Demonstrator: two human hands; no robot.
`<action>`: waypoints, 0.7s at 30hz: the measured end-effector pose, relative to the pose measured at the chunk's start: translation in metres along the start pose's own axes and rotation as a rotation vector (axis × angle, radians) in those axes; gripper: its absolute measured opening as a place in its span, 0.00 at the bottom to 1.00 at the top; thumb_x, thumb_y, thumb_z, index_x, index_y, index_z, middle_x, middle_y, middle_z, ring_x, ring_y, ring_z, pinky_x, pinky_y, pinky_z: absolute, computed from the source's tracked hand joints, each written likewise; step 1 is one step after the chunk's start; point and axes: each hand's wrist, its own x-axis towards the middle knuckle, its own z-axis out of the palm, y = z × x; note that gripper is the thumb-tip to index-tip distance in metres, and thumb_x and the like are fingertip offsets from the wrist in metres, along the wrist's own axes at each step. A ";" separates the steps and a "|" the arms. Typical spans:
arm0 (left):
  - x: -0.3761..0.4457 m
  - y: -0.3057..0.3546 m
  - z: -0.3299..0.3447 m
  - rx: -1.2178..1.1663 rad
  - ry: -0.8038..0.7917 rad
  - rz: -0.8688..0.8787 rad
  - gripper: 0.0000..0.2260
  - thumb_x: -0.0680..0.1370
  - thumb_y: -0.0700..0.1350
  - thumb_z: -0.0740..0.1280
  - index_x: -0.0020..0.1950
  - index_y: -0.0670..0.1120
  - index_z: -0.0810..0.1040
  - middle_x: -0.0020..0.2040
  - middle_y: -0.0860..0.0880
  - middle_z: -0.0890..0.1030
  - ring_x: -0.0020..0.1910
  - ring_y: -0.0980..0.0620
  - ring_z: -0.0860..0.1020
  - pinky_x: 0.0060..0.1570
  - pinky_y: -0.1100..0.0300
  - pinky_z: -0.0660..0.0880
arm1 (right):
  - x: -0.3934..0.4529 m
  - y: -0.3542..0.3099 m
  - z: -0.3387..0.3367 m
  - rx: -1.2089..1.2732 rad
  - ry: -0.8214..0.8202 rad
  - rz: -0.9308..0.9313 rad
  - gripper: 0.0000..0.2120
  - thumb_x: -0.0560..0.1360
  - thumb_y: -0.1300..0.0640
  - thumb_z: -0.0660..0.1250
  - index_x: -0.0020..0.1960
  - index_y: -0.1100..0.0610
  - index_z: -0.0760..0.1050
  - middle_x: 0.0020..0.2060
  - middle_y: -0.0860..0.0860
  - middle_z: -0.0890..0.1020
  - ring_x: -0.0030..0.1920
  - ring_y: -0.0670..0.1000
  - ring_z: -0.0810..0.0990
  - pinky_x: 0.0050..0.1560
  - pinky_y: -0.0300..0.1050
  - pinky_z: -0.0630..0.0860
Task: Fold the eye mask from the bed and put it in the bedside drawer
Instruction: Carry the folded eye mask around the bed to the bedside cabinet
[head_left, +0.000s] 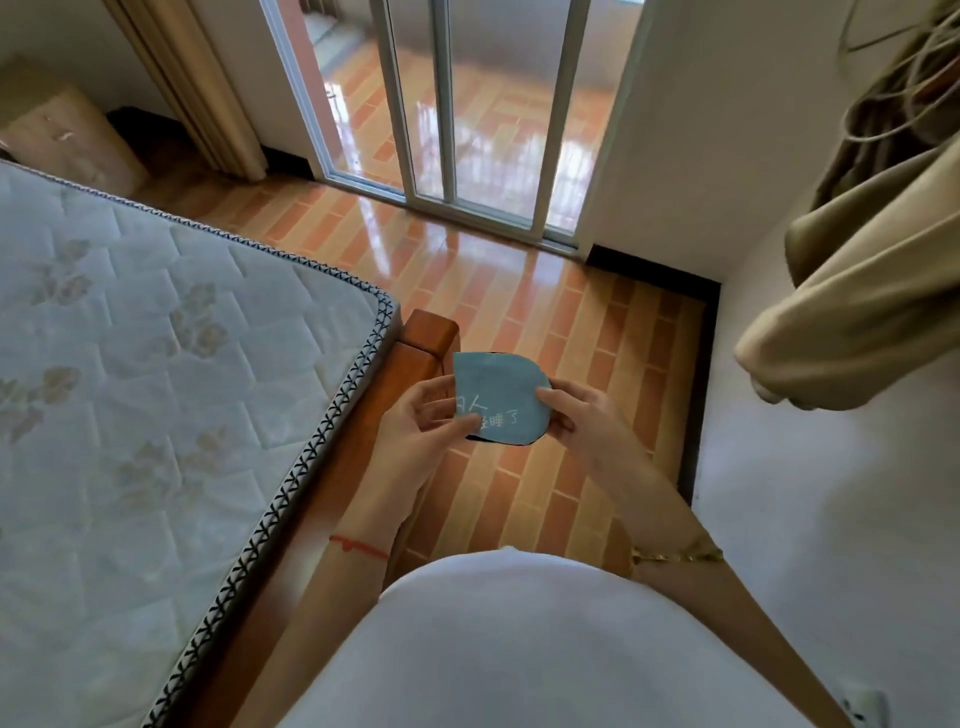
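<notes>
Head view, standing beside the bed. The eye mask (498, 397), blue with pale lettering and a dark edge, is held in mid-air in front of the body, above the tiled floor (571, 332) and just off the corner of the wooden bed frame (415, 353); it appears already doubled over, showing roughly half its full outline. The left hand (415, 421) pinches the mask's left edge, thumb on the printed face and the other fingers (441, 410) closed behind it. The right hand (576, 415) grips the right edge likewise, closed on the fabric. The bare mattress (156, 364) lies to the left. No bedside drawer is in view.

Risks, as judged: soft fabric tends to spring open, so releasing either hand to pull a drawer may undo the fold; a loose pinch could drop the mask to the floor. The strap is not visible and could trail out and catch when the drawer closes.
</notes>
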 end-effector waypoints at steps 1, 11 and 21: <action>0.009 0.004 0.009 0.007 -0.010 0.003 0.25 0.69 0.40 0.76 0.64 0.47 0.75 0.55 0.42 0.83 0.54 0.44 0.82 0.54 0.47 0.79 | 0.008 -0.006 -0.007 0.005 0.004 -0.004 0.04 0.75 0.61 0.68 0.45 0.55 0.81 0.40 0.51 0.85 0.40 0.46 0.84 0.39 0.37 0.80; 0.103 0.041 0.057 0.023 -0.079 -0.026 0.24 0.70 0.38 0.75 0.65 0.45 0.75 0.56 0.42 0.83 0.55 0.44 0.82 0.56 0.48 0.79 | 0.088 -0.048 -0.041 0.081 0.049 -0.010 0.06 0.76 0.63 0.66 0.49 0.56 0.80 0.41 0.50 0.84 0.40 0.46 0.83 0.40 0.38 0.79; 0.251 0.098 0.067 -0.016 -0.117 -0.021 0.24 0.71 0.35 0.74 0.65 0.45 0.75 0.54 0.42 0.84 0.50 0.49 0.84 0.42 0.63 0.79 | 0.225 -0.123 -0.030 0.017 0.073 -0.005 0.05 0.76 0.61 0.66 0.49 0.55 0.79 0.48 0.54 0.83 0.49 0.51 0.83 0.43 0.37 0.80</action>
